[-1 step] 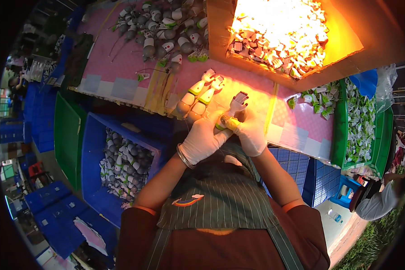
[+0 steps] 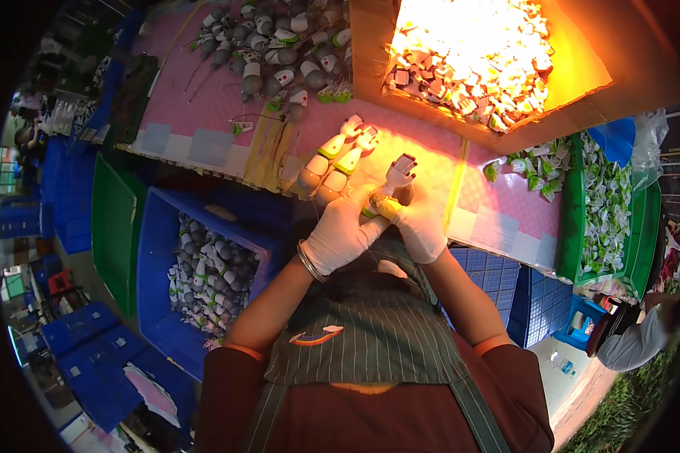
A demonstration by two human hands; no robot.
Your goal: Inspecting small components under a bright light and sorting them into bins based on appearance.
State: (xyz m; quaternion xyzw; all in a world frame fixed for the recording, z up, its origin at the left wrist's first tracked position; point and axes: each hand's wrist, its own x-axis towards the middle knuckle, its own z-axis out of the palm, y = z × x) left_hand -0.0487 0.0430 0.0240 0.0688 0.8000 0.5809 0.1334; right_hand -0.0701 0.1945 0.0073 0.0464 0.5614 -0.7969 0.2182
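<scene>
My left hand (image 2: 341, 235), in a white glove, closes round the lower part of a toy robot arm (image 2: 397, 175). The arm's white hand with dark-tipped fingers sticks up beyond my gloves, and a bit of its green band shows. From the other side, my right hand (image 2: 426, 228), also gloved and with a yellow-covered thumb, presses on the same arm. My fingers hide its lower part. Two similar toy arms (image 2: 340, 155), white with green bands and rounded ends, lie side by side on the pink tabletop (image 2: 287, 139) just beyond my left hand.
A cardboard box (image 2: 370, 83) of small white parts stands brightly lit at the back. Grey-and-white arm parts (image 2: 283, 57) are heaped back left. A blue bin (image 2: 153, 279) holds more at left. Green crates (image 2: 571, 219) with green-and-white pieces stand right. A person (image 2: 633, 340) is at far right.
</scene>
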